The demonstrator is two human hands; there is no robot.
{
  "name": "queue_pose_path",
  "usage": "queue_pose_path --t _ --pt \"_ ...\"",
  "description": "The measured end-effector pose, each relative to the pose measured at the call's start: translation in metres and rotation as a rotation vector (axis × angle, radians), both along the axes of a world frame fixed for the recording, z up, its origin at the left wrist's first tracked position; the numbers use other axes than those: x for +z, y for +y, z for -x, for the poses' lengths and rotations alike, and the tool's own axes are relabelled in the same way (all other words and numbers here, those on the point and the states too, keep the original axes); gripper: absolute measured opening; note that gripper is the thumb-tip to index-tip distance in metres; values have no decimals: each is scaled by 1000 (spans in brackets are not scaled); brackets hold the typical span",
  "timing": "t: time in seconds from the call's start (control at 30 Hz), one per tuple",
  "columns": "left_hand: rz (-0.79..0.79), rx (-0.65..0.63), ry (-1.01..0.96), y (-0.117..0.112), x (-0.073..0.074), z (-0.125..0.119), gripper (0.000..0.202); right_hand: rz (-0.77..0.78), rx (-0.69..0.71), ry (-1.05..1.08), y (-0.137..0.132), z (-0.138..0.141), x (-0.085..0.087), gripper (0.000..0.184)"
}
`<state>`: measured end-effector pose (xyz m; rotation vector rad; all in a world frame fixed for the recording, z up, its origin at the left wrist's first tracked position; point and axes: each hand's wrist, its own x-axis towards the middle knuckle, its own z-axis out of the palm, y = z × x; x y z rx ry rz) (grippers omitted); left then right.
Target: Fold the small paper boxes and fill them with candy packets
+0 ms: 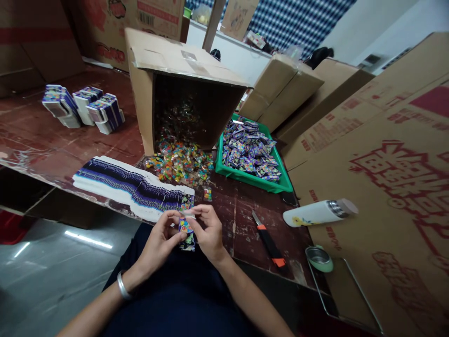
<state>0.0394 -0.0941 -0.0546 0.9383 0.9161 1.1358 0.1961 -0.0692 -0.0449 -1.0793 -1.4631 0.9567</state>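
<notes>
My left hand (162, 238) and my right hand (206, 230) meet over the table's near edge, both pinched on one small purple printed box (186, 230) held upright between the fingertips. A silver bangle sits on my left wrist. Just beyond the hands lies a long fanned row of flat purple and white box blanks (129, 187). One loose candy packet (207, 193) rests near my right hand. Further back, a tipped cardboard carton (178, 75) spills a heap of colourful candy packets (180, 161) onto the worn red table (242, 220).
A green tray (278, 186) with several filled purple boxes stands right of the heap. An orange utility knife (268, 241), a white bottle (317, 213) and its green lid (318, 258) lie at right. Stacks of boxes (84, 106) sit far left. Cardboard cartons (386, 164) surround the right side.
</notes>
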Motion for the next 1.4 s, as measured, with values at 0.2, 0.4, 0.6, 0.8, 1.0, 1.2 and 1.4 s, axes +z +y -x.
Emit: queue_pose_path --t 0.2,0.4,0.6,0.8,1.0,1.2,1.4 --pt "-9 30 54 -3 -3 4 39 209 124 41 7 0 12 24" --pt "-135 -67 225 -3 -9 10 43 398 186 41 21 -10 24 27" --pt "-70 -96 199 -5 -3 10 52 309 193 0 20 -10 24 28" --pt "-18 -40 132 0 -1 16 39 85 271 -199 7 -17 20 27" --pt "145 55 -19 6 -5 14 54 -173 385 -582 -8 -23 17 102" --pt "144 -32 110 8 -19 21 63 -165 -381 -544 70 -81 33 78" --pt "-139 -139 449 -2 -42 16 30 -205 -707 -671 154 -156 75 86"
